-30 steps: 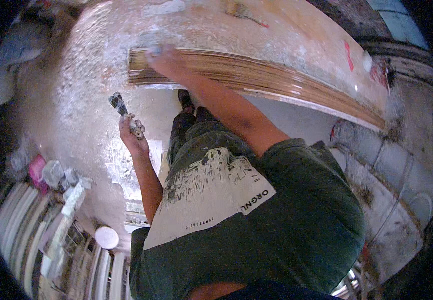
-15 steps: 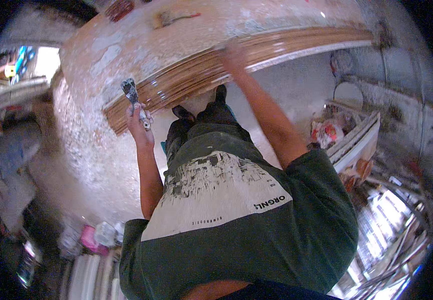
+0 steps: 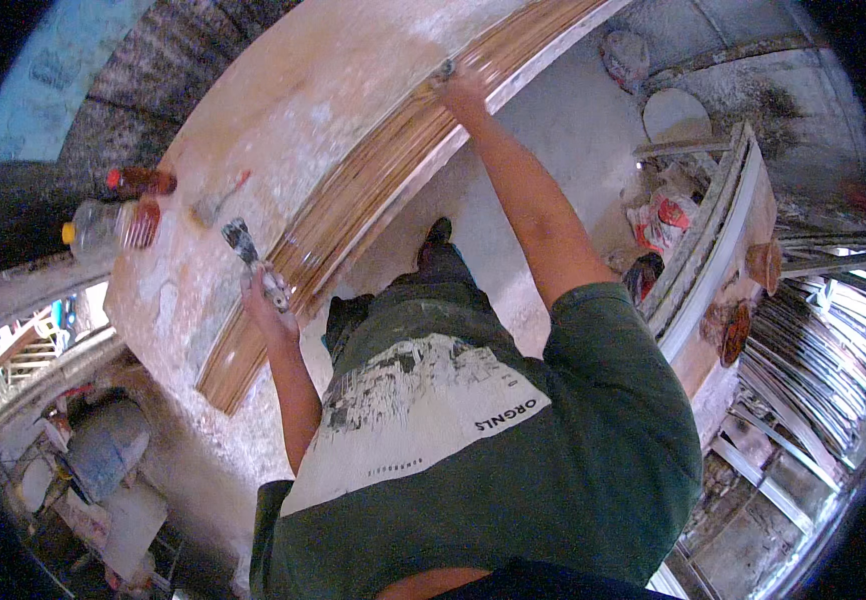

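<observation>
My left hand (image 3: 271, 308) is closed round the handle of a putty knife (image 3: 240, 242), its dark, smeared blade pointing away from me over the bench. The hand rests by the near-left part of a bundle of long brown wooden strips (image 3: 353, 215) lying along the bench edge. Farther up the strips, my right hand (image 3: 465, 92) is blurred, with its fingers curled down at the wood. A small dark-grey bit shows at its fingertips, but what the hand holds is too smeared to name.
On the pale, stained bench (image 3: 293, 100) lie a brush-like tool (image 3: 218, 205), a red-capped bottle (image 3: 143, 181) and a yellow-capped clear bottle (image 3: 103, 228). A wooden frame (image 3: 698, 265) stands at my right, near a red-and-white bag (image 3: 661, 222). Cluttered items (image 3: 108, 450) stand at lower left.
The view has turned, so the bench and strips now slant more steeply and the bottles show at left. My right hand remains over the strips; the left still grips the putty knife.
</observation>
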`<action>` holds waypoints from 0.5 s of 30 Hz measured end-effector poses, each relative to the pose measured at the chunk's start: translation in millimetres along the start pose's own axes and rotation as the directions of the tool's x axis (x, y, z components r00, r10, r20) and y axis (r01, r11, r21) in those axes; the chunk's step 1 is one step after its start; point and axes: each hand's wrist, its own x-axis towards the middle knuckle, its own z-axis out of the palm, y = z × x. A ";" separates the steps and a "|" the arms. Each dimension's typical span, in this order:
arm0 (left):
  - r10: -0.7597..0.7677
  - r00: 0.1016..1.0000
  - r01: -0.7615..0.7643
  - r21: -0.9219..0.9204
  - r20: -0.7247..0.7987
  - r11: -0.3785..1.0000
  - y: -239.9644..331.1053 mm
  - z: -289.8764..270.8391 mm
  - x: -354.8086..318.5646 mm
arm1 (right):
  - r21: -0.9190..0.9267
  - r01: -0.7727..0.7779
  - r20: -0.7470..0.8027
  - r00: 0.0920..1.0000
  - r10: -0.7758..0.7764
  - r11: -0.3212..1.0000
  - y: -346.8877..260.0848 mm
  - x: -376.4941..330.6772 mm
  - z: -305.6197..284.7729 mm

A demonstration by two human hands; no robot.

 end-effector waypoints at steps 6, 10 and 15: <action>0.007 1.000 -0.008 0.028 0.011 1.000 -37.4 108.2 -1.8 | -0.090 0.436 -0.308 0.843 -0.442 0.895 38.0 9.6 57.3; 0.174 0.983 -0.175 -0.014 -0.055 0.984 -48.0 172.5 16.6 | 0.443 0.408 0.260 0.794 -0.550 0.798 -70.5 -93.7 54.5; 0.197 0.965 -0.199 -0.006 0.171 0.980 -23.0 270.0 36.8 | 0.477 0.242 0.343 0.834 -0.433 0.845 -68.9 -60.2 38.4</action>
